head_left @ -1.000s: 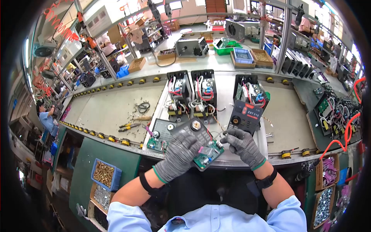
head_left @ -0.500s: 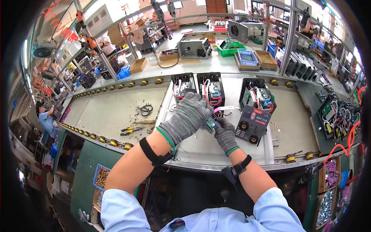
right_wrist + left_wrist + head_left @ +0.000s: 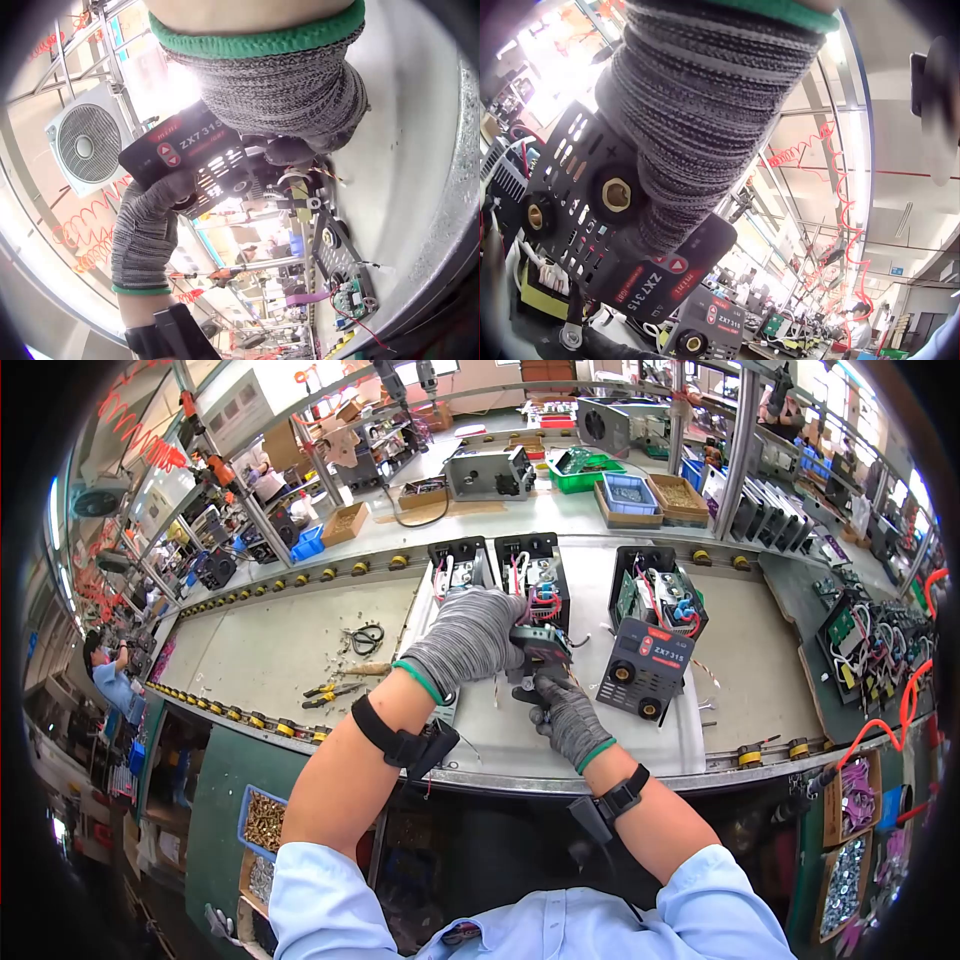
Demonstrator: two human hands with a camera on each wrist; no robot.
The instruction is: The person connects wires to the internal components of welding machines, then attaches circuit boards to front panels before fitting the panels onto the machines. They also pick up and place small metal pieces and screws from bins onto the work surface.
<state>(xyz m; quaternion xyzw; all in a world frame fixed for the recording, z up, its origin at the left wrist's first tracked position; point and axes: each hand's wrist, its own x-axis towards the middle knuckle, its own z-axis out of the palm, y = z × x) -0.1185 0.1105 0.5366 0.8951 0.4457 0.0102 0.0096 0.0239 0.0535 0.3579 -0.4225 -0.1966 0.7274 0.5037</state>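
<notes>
Gripped by the gloved left hand (image 3: 465, 640) is a dark front panel (image 3: 545, 652), tilted in front of the middle open unit (image 3: 535, 585). In the left wrist view the fingers lie over the panel (image 3: 667, 289), beside its brass socket (image 3: 616, 195). Just below the panel, the gloved right hand (image 3: 572, 722) has curled fingers at a black cable; its ring terminal (image 3: 571, 337) shows beside a fingertip in the left wrist view. The exact pinch is partly hidden. The right wrist view shows the left hand (image 3: 150, 225) at the panel's edge and the right hand (image 3: 281, 101) beside the panel.
Another unit (image 3: 655, 595) stands at the right with its panel (image 3: 645, 668) leaning in front. Left of the middle unit is a third one (image 3: 460, 563). Pliers (image 3: 330, 693) lie on the left of the bench. A panel with a green board (image 3: 349, 296) lies near the bench edge.
The panel has gone from the bench's front edge up to the middle unit and turned in the left hand. The right hand has moved left and stays below the panel.
</notes>
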